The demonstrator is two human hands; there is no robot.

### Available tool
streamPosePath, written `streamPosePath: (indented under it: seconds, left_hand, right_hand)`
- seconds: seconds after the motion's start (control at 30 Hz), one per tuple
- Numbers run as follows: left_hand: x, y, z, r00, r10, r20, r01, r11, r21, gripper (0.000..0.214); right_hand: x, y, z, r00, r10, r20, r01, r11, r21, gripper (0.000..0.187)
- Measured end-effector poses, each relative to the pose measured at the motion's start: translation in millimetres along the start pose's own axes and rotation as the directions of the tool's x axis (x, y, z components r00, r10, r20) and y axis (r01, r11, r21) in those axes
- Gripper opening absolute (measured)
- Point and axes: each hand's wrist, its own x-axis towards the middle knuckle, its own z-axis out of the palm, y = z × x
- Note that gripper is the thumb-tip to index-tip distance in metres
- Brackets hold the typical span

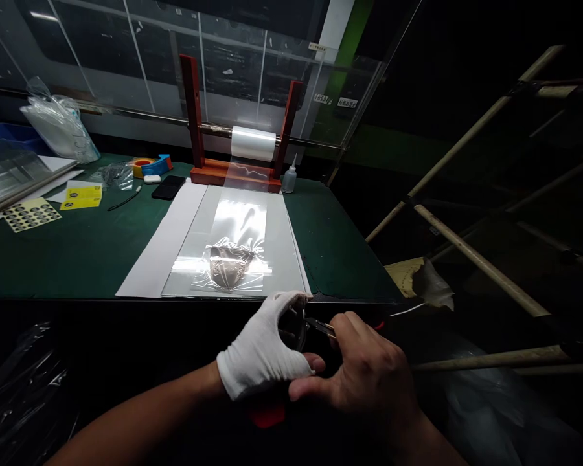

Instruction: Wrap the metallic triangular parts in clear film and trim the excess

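Just below the table's front edge, my left hand [267, 346], in a white glove that leaves fingertips bare, is closed around a dark, curved, glossy part [294, 327]. My bare right hand [369, 362] pinches a slim utility knife [323, 327], its tip against the right rim of that part. The blade itself is too small to make out. On the table ahead lies a glass sheet [187, 259] over white paper. A brown, rounded piece [229, 265] rests on it under wrinkled clear film [243, 217], which runs down from a roll [253, 144].
A red wooden stand [194, 123] holds the roll at the back, with a dropper bottle [289, 178] beside it. Leftward are a phone [169, 188], a tape dispenser [158, 165], a yellow card [81, 196] and a sticker sheet [32, 215]. A pipe rack [480, 259] stands at right.
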Motion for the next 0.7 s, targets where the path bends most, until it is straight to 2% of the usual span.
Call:
streamPosePath:
  seconds: [0.13, 0.33, 0.5, 0.7]
  left_hand:
    - [0.7, 4.9, -1.4, 1.0, -0.015, 0.005, 0.015, 0.999, 0.048, 0.077]
    - [-0.2, 3.5, -4.6, 0.999, 0.011, 0.048, -0.014, 0.999, 0.049, 0.08]
    - [2.0, -0.3, -5.8, 0.998, 0.018, 0.058, -0.022, 0.998, 0.061, 0.084]
    - [1.5, -3.3, -4.9, 0.998, 0.023, 0.065, -0.028, 0.997, 0.069, 0.078]
  right_hand:
    - [0.7, 1.7, -1.8, 1.0, 0.028, 0.007, -0.028, 0.998, 0.052, 0.084]
    - [9.4, -2.7, -5.3, 0.999, 0.036, -0.005, -0.036, 0.999, 0.037, 0.091]
    - [9.5, -4.3, -3.7, 1.0, 0.012, -0.022, -0.013, 0.999, -0.038, 0.093]
    - [7.5, -5.8, -2.7, 0.998, -0.006, -0.061, -0.002, 0.993, -0.12, 0.087]
